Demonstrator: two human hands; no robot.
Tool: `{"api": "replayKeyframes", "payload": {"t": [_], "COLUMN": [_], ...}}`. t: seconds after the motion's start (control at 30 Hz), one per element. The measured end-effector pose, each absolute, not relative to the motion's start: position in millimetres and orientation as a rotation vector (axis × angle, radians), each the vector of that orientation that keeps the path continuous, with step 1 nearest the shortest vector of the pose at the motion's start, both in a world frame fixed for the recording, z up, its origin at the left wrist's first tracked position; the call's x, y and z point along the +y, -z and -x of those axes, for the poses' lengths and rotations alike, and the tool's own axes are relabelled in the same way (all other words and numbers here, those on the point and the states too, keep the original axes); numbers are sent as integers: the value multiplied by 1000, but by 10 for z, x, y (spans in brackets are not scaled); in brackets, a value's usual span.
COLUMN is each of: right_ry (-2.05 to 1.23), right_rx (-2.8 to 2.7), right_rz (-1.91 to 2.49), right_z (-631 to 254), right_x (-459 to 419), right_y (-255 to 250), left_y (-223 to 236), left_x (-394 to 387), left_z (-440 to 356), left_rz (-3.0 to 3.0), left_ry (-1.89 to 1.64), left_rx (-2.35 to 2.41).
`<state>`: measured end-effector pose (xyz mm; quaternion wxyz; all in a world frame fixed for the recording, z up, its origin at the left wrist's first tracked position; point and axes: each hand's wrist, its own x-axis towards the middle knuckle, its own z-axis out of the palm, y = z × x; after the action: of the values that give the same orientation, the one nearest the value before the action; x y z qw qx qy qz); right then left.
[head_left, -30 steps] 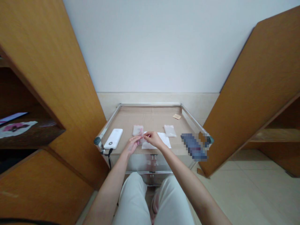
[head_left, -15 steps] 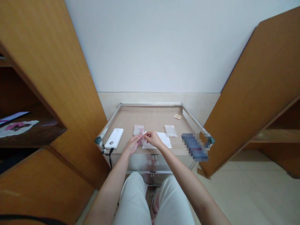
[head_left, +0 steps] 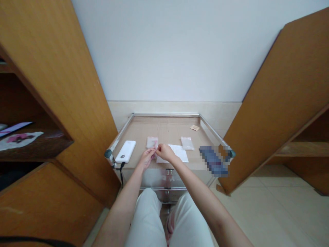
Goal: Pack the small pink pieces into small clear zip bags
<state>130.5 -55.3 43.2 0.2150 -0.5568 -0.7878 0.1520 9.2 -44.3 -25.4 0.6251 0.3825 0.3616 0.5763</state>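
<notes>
"Starting with the left hand (head_left: 147,157): what is its condition?"

"Thumb and fingers are drawn together, with little gap, on a small piece of pink-tinted plastic (head_left: 155,143). The exact outline of the piece is too small to tell."

"And the right hand (head_left: 165,152)?"

"Fingers curled, fingertips pinched at the right-hand side of the same piece. The fingertips of both hands meet or nearly meet there."

"Position of the piece relative to the hands?"

"At the left fingertips, showing past them on the far side, in front of the left packet (head_left: 151,141). Contact with that packet cannot be determined."

"Adjacent items on the surface (head_left: 164,127)?"

"A white sheet (head_left: 180,153) lies partly beneath the right hand. The right packet (head_left: 187,143) lies just beyond the sheet. A white device (head_left: 125,151) lies left of the left hand, well apart from the piece."
</notes>
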Motion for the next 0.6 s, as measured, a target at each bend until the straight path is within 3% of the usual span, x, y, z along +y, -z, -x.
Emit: {"api": "replayKeyframes", "payload": {"t": [0.23,0.6], "right_ry": [-172,-153], "right_rx": [-2266,-2139], "right_rz": [1709,1913], "right_z": [-1210,-1223], "right_x": [-614,-622], "right_y": [-538,-578], "left_y": [244,188], "left_x": [-447,-479], "left_z": [-119,-143], "left_rz": [-918,-867], "left_ry": [-1348,-1408], "left_rx": [884,898]}}
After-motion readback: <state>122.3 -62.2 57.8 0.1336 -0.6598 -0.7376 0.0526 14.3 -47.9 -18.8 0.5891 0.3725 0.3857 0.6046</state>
